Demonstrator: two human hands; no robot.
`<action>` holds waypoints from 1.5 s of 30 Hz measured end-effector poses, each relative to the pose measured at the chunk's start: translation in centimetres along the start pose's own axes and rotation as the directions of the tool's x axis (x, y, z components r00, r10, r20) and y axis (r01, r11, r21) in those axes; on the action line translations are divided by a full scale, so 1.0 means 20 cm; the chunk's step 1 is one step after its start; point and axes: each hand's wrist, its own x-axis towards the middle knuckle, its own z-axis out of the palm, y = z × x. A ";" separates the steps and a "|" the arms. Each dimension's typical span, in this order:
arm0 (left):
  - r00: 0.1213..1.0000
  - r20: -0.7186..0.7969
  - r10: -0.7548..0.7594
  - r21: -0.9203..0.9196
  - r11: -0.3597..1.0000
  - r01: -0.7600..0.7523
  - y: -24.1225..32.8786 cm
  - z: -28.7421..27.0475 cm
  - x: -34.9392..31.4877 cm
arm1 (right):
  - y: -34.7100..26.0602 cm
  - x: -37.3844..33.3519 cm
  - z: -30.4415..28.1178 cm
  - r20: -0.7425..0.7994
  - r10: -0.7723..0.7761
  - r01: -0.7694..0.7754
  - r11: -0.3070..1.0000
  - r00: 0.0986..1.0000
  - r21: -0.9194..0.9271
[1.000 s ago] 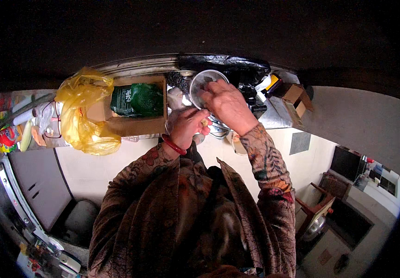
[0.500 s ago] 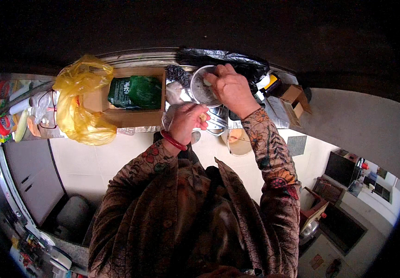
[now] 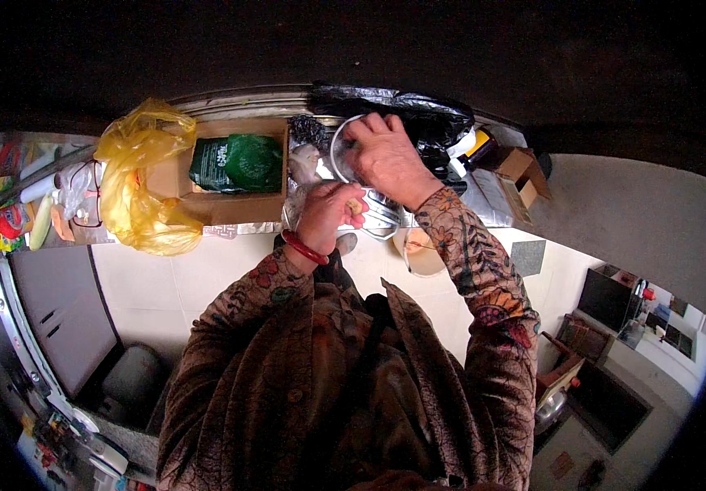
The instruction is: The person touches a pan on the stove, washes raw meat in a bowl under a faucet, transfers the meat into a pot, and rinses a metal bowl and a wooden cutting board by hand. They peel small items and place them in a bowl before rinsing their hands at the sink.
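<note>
My left hand (image 3: 328,218), with a red bangle at the wrist, is closed around a small pale yellow piece (image 3: 355,206) that looks like peeled garlic or ginger. To its upper right, my right hand (image 3: 389,157) reaches over a round, pale-rimmed bowl (image 3: 337,160). The right fingers are bent and drawn together inside the bowl's far side; what they grip, if anything, is hidden. A whitish bundle (image 3: 306,161) lies left of the bowl. Just below the right hand is a shiny metal dish or rack (image 3: 382,219), partly covered.
On the left of the counter, a cardboard box (image 3: 244,211) holds a green packet (image 3: 242,164), with a yellow plastic bag (image 3: 142,214) draped over its side. Black plastic bags (image 3: 418,110) lie behind the bowl. A small open carton (image 3: 525,180) stands at right; a bucket (image 3: 422,252) sits below the counter.
My right hand has shifted left and further over the bowl, covering more of it. My left hand keeps the pale piece and has hardly moved.
</note>
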 end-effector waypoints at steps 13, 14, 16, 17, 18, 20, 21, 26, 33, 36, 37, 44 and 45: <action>0.999 0.042 0.030 0.019 0.999 -0.031 0.00 -0.01 -0.01 | 0.21 -0.05 -0.09 -0.230 0.446 -0.319 0.843 0.865 0.432; 0.998 0.039 0.043 0.016 0.999 -0.043 -0.01 -0.01 -0.01 | 0.22 -0.06 -0.09 -0.246 0.463 -0.319 0.830 0.852 0.458; 0.998 0.041 0.036 0.006 0.999 -0.036 0.00 0.00 -0.01 | 0.23 -0.06 -0.11 -0.277 0.502 -0.322 0.802 0.819 0.503; 0.999 0.042 0.018 -0.001 1.000 -0.018 0.00 0.00 -0.01 | 0.24 -0.08 -0.12 -0.227 0.554 -0.379 0.762 0.801 0.524; 0.999 0.041 0.002 -0.008 1.000 -0.001 0.00 -0.01 -0.01 | 0.24 -0.09 -0.12 -0.215 0.592 -0.403 0.729 0.776 0.553; 0.998 0.054 -0.021 0.009 1.000 0.020 0.01 -0.02 -0.01 | 0.24 -0.11 -0.10 -0.188 0.663 -0.446 0.659 0.724 0.606; 0.998 0.060 -0.033 0.019 0.999 0.032 0.01 -0.02 -0.01 | 0.25 -0.13 -0.08 -0.158 0.690 -0.459 0.617 0.706 0.639; 0.997 0.068 0.020 -0.001 1.000 -0.020 0.00 -0.02 -0.02 | 0.24 -0.16 -0.10 0.137 0.807 -0.537 0.245 0.575 0.807; 0.999 0.041 -0.009 -0.011 1.000 0.009 -0.01 -0.02 -0.01 | 0.22 -0.21 -0.14 0.173 0.766 -0.351 0.073 0.619 0.933; 0.999 0.040 -0.019 -0.008 1.000 0.020 0.00 0.00 -0.01 | 0.17 -0.27 -0.11 0.150 0.596 -0.303 0.165 0.789 0.938; 0.999 0.052 -0.013 -0.014 1.000 0.014 -0.01 -0.01 -0.01 | 0.13 -0.27 -0.11 0.172 0.553 -0.317 0.179 0.815 0.931; 0.998 0.061 0.020 -0.032 0.999 -0.018 -0.04 -0.02 0.00 | -0.07 -0.16 -0.01 0.061 0.280 -0.276 0.846 0.958 0.455; 0.998 0.063 0.023 -0.025 0.999 -0.022 -0.04 -0.02 0.00 | -0.08 -0.15 0.03 0.095 0.258 -0.274 0.865 0.961 0.420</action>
